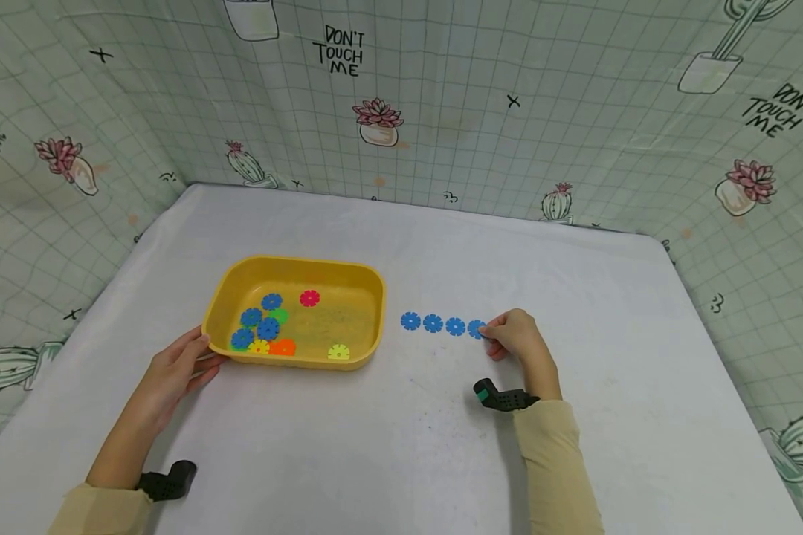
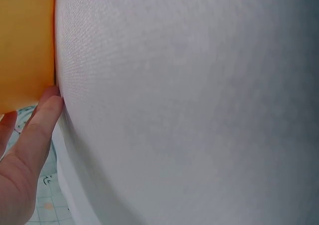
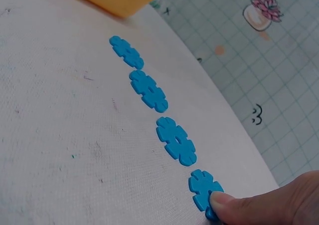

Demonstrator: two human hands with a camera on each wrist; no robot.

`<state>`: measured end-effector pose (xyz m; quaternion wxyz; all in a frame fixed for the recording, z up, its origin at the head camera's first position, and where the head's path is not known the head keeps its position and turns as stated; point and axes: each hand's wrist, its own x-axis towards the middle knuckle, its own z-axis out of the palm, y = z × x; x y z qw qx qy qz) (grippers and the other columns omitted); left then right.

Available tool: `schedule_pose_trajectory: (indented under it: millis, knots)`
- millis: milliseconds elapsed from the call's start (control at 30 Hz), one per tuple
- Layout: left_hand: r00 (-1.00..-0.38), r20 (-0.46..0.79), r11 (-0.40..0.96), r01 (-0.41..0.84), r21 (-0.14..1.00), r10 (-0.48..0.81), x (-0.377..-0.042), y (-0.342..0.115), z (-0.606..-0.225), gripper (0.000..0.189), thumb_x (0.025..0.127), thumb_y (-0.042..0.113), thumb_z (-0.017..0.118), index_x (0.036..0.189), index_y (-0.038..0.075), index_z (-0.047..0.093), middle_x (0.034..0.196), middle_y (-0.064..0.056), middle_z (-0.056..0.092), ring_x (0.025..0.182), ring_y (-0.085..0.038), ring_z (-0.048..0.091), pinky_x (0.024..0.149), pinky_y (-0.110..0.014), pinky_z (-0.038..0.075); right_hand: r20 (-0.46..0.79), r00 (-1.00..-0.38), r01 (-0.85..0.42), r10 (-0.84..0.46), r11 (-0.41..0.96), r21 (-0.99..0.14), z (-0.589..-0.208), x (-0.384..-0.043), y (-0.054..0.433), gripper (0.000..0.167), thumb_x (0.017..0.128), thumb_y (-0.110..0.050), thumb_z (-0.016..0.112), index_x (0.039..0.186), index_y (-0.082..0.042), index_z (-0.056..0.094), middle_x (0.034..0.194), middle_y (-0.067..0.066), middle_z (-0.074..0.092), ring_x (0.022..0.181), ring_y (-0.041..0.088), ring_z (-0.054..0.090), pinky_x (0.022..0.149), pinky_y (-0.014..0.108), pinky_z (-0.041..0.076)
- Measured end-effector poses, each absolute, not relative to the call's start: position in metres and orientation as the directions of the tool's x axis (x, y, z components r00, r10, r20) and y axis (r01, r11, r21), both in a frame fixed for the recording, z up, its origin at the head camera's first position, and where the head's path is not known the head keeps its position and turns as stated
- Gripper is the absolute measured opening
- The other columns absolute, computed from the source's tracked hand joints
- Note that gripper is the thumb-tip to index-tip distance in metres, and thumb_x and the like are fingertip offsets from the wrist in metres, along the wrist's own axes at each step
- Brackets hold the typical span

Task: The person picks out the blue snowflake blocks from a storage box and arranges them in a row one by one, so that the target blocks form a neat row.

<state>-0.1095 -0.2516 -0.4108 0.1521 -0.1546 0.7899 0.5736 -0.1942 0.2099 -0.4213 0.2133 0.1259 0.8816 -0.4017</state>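
Note:
Several blue flower-shaped plastic discs with notched edges lie in a row on the white-covered table. The three at the left, such as the second disc (image 1: pixel 433 323), rest flat. My right hand (image 1: pixel 518 338) pinches the disc at the right end (image 3: pixel 202 187), with the thumb (image 3: pixel 234 205) on its edge and the other fingers curled and partly hidden. My left hand (image 1: pixel 174 368) touches the near left corner of a yellow plastic basin (image 1: pixel 348 279), its fingers (image 2: pixel 37 132) extended against the basin's lower edge. Inside lie more flower discs: blue ones (image 1: pixel 268 328), a red one (image 1: pixel 310 298), plus green, yellow and orange.
The white cloth (image 1: pixel 375 446) covers the table, with small dark marks in front of the row. A patterned curtain (image 1: pixel 442 111) rises behind the table and along both sides. Black wrist cameras (image 1: pixel 505 397) sit on both wrists.

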Motion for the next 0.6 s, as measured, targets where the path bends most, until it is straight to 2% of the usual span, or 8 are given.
schedule_pose_trajectory:
  millis: [333,467,600]
  knots:
    - [-0.911,-0.407,0.297,-0.406,0.864,-0.062,-0.1088,-0.2526,-0.4113,0.065,0.100,0.041,0.030,0.149,0.001,0.013,0.135,-0.026,0.044,0.083,0.014,0.055,0.079,-0.012,0.052,-0.497,-0.867,0.401,0.022,0.623,-0.672,-0.4207,-0.1953,0.2125,0.021,0.088,-0.016,0.064,0.087,0.005,0.061,0.057,0.005,0.059,0.048,0.012,0.060,0.054,0.028,0.057]
    - [-0.914,-0.401,0.283,-0.401,0.871,-0.061,-0.1086,-0.2530,-0.4101,0.065,0.100,0.041,0.031,0.148,0.001,0.013,0.129,-0.019,0.050,0.083,0.013,0.056,0.078,-0.012,0.052,-0.499,-0.865,0.416,0.046,0.621,-0.664,-0.4228,-0.1955,0.2116,0.020,0.089,-0.015,0.062,0.091,0.005,0.061,0.059,0.004,0.060,0.049,0.011,0.061,0.055,0.027,0.057]
    - [-0.913,-0.402,0.280,-0.403,0.871,-0.064,-0.1089,-0.2527,-0.4114,0.066,0.100,0.042,0.031,0.148,0.001,0.013,0.131,-0.023,0.047,0.084,0.013,0.056,0.079,-0.012,0.052,-0.495,-0.867,0.414,0.052,0.627,-0.660,-0.4234,-0.1948,0.2112,0.020,0.091,-0.014,0.060,0.094,0.005,0.059,0.060,0.002,0.059,0.048,0.009,0.059,0.053,0.025,0.056]
